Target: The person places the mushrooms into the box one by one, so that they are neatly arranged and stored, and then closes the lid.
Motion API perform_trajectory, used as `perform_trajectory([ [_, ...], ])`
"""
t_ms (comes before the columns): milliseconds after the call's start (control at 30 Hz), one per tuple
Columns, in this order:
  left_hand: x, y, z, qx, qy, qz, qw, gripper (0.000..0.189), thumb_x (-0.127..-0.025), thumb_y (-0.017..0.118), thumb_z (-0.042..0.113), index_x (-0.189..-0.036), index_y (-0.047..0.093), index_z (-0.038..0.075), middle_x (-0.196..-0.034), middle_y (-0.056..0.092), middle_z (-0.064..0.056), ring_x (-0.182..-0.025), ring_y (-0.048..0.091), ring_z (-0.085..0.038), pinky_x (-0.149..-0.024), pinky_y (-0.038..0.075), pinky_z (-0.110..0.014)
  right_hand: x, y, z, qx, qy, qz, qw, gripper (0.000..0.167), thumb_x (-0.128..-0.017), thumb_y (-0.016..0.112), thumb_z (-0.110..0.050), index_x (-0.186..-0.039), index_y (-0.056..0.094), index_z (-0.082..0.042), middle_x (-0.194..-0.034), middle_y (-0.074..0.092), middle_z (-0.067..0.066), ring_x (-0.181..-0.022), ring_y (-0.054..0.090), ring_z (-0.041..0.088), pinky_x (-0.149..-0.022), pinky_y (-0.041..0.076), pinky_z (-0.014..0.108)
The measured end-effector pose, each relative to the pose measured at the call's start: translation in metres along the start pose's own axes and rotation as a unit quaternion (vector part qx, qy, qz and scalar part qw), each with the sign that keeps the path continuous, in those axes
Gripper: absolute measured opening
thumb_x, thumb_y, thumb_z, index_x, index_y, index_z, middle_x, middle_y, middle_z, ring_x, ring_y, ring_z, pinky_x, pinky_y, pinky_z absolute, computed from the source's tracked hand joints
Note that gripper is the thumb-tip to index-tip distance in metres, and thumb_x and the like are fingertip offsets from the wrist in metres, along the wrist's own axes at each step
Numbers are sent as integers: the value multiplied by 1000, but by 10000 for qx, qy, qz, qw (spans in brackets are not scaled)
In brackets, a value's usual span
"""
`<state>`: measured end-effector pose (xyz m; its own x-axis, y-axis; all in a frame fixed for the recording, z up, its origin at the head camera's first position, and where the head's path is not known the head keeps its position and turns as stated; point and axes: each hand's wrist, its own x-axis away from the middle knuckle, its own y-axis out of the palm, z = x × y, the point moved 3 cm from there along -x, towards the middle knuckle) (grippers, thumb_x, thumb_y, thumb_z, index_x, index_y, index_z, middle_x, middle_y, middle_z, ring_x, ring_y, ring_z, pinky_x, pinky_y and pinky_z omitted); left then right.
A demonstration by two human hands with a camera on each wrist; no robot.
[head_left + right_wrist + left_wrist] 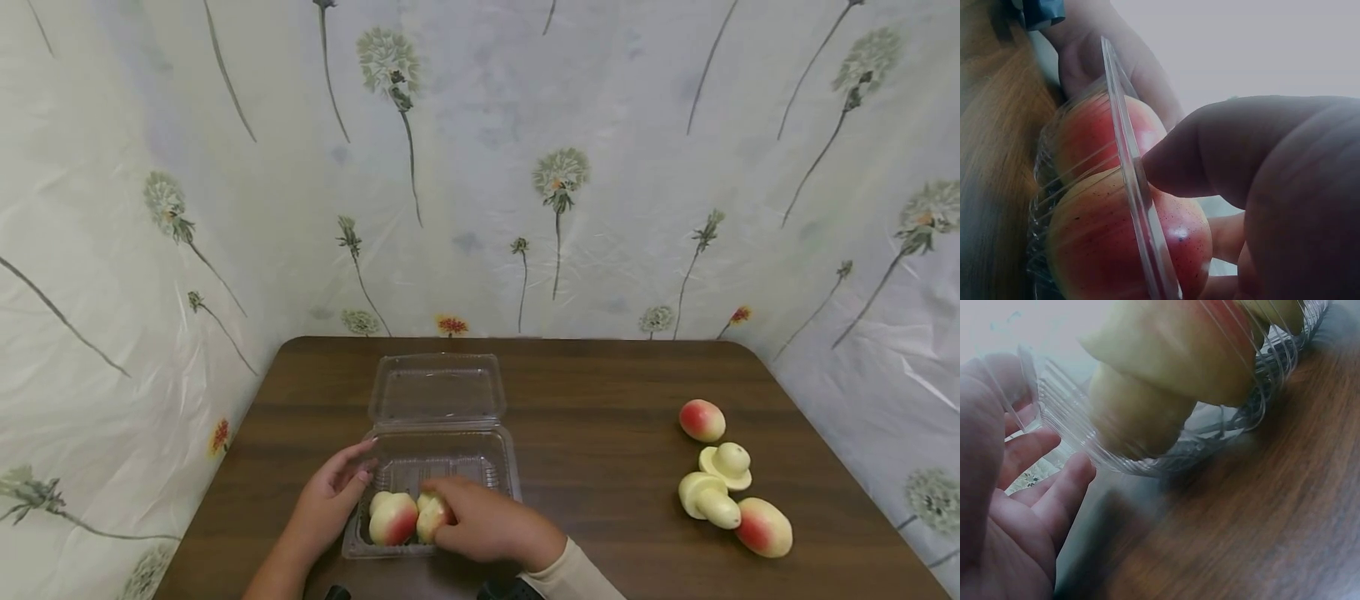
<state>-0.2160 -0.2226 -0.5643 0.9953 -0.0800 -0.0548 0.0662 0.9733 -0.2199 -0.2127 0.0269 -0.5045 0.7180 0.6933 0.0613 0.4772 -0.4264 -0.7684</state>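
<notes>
While only the head view shows the four pieces [725, 468] on the table [592, 467] at right, the right wrist view alone reveals dark specks on the fruit [430, 518]. Cream-yellow with a glossy red blush, it sits in the clear box [513, 471], gripped by the right hand [483, 518]; the left hand [324, 498] touches the box's side, fingers apart.

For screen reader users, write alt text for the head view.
A person's right hand grips a peach-like piece in an open clear clamshell, beside another; the left hand is at its left edge. On the wooden table at right lie two red-blushed pieces and two pale mushroom shapes.
</notes>
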Motion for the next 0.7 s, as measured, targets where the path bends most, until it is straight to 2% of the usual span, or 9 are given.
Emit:
perform_trajectory([
  [167, 1, 1, 1, -8, 37, 39, 10000, 43, -106, 61, 9, -148, 56, 11, -157, 53, -11, -135, 60, -31, -100, 48, -14, 1, 0, 1, -12, 104, 119, 9999, 58, -90, 71, -26, -144, 58, -8, -129, 64, 2, -109, 55, 7, -95, 50, 27],
  [333, 1, 1, 1, -4, -24, 47, 10000, 43, -106, 61, 9, -149, 56, 11, -157, 53, -11, -136, 60, -31, -100, 48, -14, 4, -1, 2, -243, 238, 321, 9989, 58, -93, 68, -29, -148, 55, -12, -143, 59, 6, -118, 57, 12, -101, 51, 33],
  [467, 1, 2, 1, 10, -64, 38, 10000, 43, -106, 61, 8, -149, 55, 12, -158, 52, -11, -137, 59, -32, -100, 47, -14, 6, -3, 3, -409, 315, 544, 9972, 53, -96, 66, -28, -147, 56, -15, -147, 56, 4, -127, 56, 18, -105, 50, 38],
  [700, 0, 2, 1, 39, -17, -11, 10000, 43, -106, 61, 9, -149, 55, 12, -158, 51, -11, -138, 58, -31, -102, 47, -15, 11, -10, 5, -677, 326, 982, 9923, 45, -100, 64, -27, -143, 60, -14, -144, 58, 3, -128, 58, 27, -103, 51, 46],
])
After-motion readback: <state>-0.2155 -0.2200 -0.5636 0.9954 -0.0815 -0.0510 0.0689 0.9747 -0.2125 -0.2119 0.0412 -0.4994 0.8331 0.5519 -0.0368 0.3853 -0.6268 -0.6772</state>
